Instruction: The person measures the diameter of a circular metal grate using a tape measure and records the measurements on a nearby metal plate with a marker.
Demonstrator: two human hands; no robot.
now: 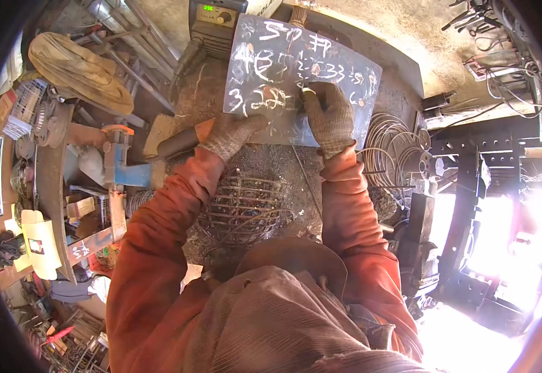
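A dark rectangular plate (271,68) with white chalk marks lies in front of me, at the top middle of the view. My left hand (235,133), in a knitted glove, grips its lower left edge; some of the fingers are hidden. Over the plate's lower middle, my right hand (332,118), also gloved, pinches a short white piece of chalk (308,91). The chalk's tip is at the written marks.
A welding machine (215,20) with a green display stands beyond the plate. Coiled wire (395,144) lies to the right and a metal grate (246,202) sits below my hands. At left are a blue clamp (125,165) and a cluttered shelf (53,180). Bright light enters at lower right.
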